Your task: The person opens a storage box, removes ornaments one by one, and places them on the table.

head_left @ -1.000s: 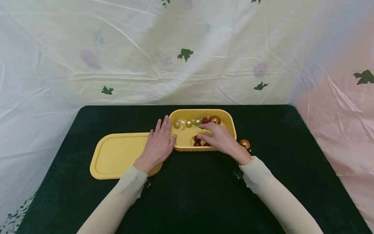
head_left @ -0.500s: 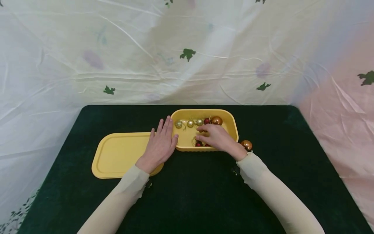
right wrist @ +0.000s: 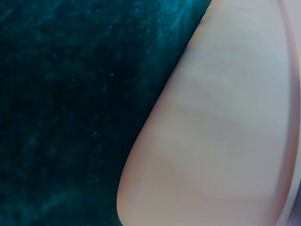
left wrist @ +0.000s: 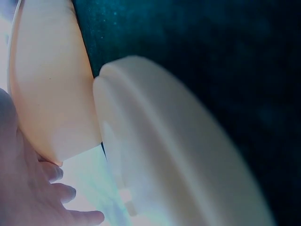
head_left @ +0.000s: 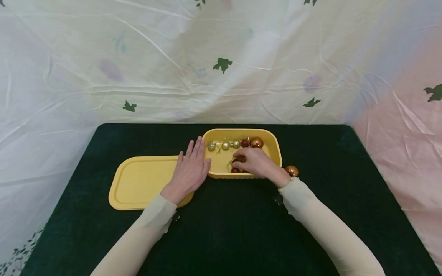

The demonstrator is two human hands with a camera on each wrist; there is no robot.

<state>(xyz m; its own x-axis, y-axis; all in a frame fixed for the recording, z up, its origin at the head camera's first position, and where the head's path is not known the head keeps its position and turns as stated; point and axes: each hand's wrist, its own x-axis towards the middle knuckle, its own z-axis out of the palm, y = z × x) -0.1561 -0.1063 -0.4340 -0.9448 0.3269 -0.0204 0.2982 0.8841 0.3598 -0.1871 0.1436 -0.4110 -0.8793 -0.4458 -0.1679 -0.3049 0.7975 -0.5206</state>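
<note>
Baubles [head_left: 235,144] sit in the box [head_left: 272,142]. Right hand [head_left: 257,163] dips in, fingers curled over a red one [head_left: 235,170], grip unclear. Left hand [head_left: 190,170] lies flat against the box's end. Best pinch gently, keeping the box braced.

Soft, even light fills the sharp head view with faint shadows, while both wrist views are close, blurred and washed out pale against the dark bench [head_left: 221,230].

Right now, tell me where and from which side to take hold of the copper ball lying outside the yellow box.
Pinch the copper ball across its round middle, coming from above and the right: the yellow box wall and the right hand crowd its left side.
</note>
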